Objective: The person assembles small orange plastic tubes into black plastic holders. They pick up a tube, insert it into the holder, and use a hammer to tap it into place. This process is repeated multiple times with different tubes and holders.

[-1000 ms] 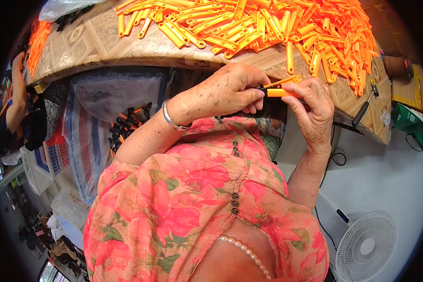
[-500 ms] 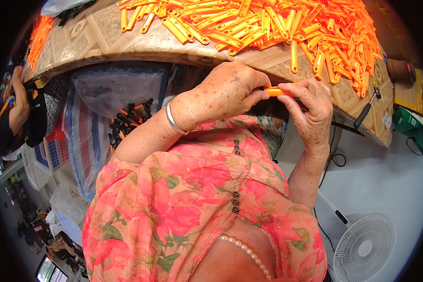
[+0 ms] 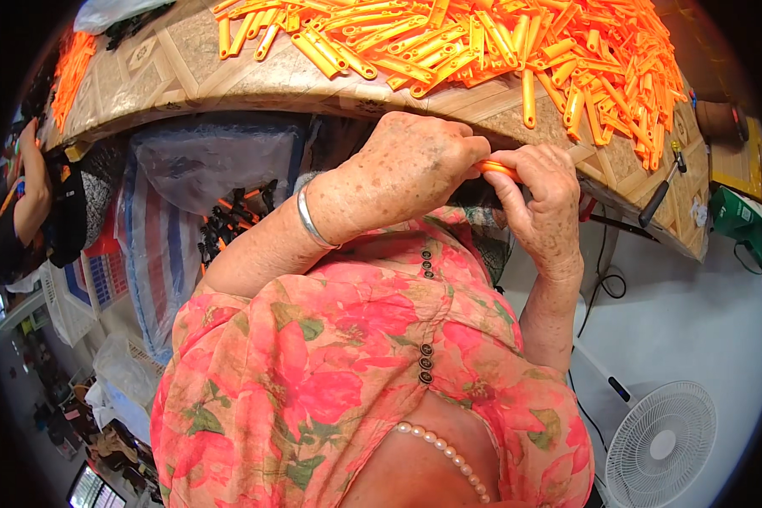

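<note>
Just off the table's near edge, both hands meet around a slim orange plastic handle [image 3: 501, 168]. My left hand [image 3: 423, 157] is closed on its left end, with the fingertips mostly hidden behind the knuckles. Thumb and fingers of my right hand [image 3: 540, 186] pinch the other end. Only a short stretch of the handle shows between the two hands. Beyond them, a big heap of similar orange plastic handles [image 3: 432, 42], each with a hole near one end, spreads over the table.
The patterned table [image 3: 229, 76] curves across the top. A black-handled tool [image 3: 659, 199] lies by its right corner. At lower left of the table hangs a striped bag [image 3: 157, 245] with black and orange pieces [image 3: 237, 212]. A co-worker's arm [image 3: 32, 182] shows far left; a white fan [image 3: 662, 440] stands lower right.
My right hand has moved slightly left and in toward my left hand. Less of the orange handle shows between them, and it now tilts down to the right.
</note>
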`<action>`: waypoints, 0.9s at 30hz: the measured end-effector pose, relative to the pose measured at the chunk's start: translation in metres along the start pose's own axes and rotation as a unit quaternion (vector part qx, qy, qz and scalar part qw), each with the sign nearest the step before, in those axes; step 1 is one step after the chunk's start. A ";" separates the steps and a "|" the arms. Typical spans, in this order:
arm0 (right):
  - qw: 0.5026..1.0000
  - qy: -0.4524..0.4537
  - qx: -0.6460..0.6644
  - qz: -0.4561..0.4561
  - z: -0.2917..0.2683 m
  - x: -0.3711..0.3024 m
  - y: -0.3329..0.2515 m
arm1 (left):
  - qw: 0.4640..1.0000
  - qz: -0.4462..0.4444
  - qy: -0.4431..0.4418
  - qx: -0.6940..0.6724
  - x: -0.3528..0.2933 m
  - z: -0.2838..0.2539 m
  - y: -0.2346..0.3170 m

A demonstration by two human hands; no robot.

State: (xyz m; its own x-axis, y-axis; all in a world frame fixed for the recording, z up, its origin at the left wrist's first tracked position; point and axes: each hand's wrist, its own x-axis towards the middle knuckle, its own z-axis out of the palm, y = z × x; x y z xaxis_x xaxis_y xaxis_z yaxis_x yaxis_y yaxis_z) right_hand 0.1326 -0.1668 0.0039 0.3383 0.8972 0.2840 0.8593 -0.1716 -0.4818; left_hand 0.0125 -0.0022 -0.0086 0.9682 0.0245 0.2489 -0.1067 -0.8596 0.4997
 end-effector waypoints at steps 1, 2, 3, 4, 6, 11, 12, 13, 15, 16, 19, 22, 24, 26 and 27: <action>1.000 0.002 0.002 0.004 0.000 0.000 -0.001 | 1.000 0.000 0.009 0.003 0.000 0.002 0.001; 1.000 0.005 0.004 0.007 0.001 0.001 -0.003 | 1.000 -0.001 0.017 0.006 0.000 0.003 0.002; 1.000 0.009 0.005 0.012 0.001 0.000 -0.004 | 1.000 0.001 0.027 0.004 -0.001 0.004 0.004; 1.000 0.014 0.006 0.016 0.002 0.000 -0.005 | 0.999 0.003 0.037 0.002 -0.002 0.005 0.007; 0.999 0.024 0.008 0.033 0.005 -0.001 -0.008 | 0.998 0.010 0.061 0.001 -0.003 0.009 0.008; 0.997 0.053 0.018 0.054 0.020 -0.007 -0.012 | 0.996 0.025 0.085 -0.003 -0.009 0.021 0.002; 0.996 0.050 0.028 0.061 0.023 -0.009 -0.010 | 0.996 0.026 0.082 -0.001 -0.009 0.020 0.001; 0.995 0.045 0.037 0.076 0.022 -0.009 -0.010 | 0.997 0.027 0.078 0.001 -0.008 0.019 0.000; 0.993 0.036 0.054 0.103 0.018 -0.008 -0.010 | 0.998 0.023 0.065 0.012 -0.006 0.013 0.000; 0.993 0.037 0.052 0.097 0.014 -0.006 -0.009 | 0.998 0.018 0.055 0.021 -0.004 0.009 0.001; 0.995 0.039 0.051 0.079 -0.002 0.000 -0.007 | 0.994 0.010 0.109 -0.017 0.001 0.001 -0.004; 0.996 0.037 0.052 0.057 -0.010 0.002 -0.006 | 0.994 0.000 0.111 -0.024 0.001 -0.011 -0.006; 0.998 0.038 0.041 0.041 -0.007 0.004 -0.006 | 0.997 0.003 0.083 -0.007 0.000 -0.014 -0.007; 0.999 0.037 0.022 0.025 -0.004 0.004 -0.006 | 0.998 0.017 0.057 0.009 -0.001 -0.016 -0.009; 0.999 0.036 0.008 0.017 -0.003 0.004 -0.007 | 0.998 0.018 0.059 0.019 -0.002 -0.016 -0.008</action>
State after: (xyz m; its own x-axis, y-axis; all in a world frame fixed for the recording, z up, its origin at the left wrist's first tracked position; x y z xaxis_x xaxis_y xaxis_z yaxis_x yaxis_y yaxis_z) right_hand 0.1295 -0.1628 0.0105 0.3949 0.8591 0.3255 0.8407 -0.1951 -0.5051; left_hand 0.0083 0.0130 -0.0002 0.9305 0.0502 0.3629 -0.1311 -0.8793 0.4579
